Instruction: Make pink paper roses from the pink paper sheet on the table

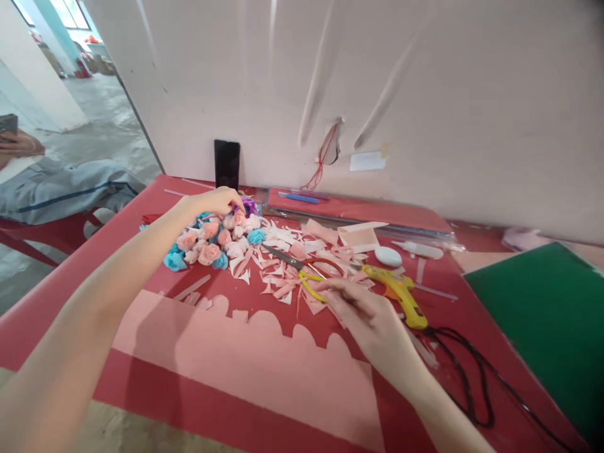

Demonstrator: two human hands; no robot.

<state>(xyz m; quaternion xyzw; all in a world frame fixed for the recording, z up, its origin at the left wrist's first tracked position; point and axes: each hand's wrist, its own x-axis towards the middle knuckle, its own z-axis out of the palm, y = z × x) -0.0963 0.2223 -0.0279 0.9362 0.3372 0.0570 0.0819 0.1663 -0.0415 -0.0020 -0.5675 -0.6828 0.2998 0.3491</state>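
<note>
Left hand (221, 201) at the flowers (209, 254), fingers curled over the heap's far edge, pinching or just touching, can't tell; right hand (361, 308) pinches the scissors (289, 258) by a handle over the scraps (282, 291). Flower-handling, I'd judge, calling next for gentle fingertips, blades clear.
</note>
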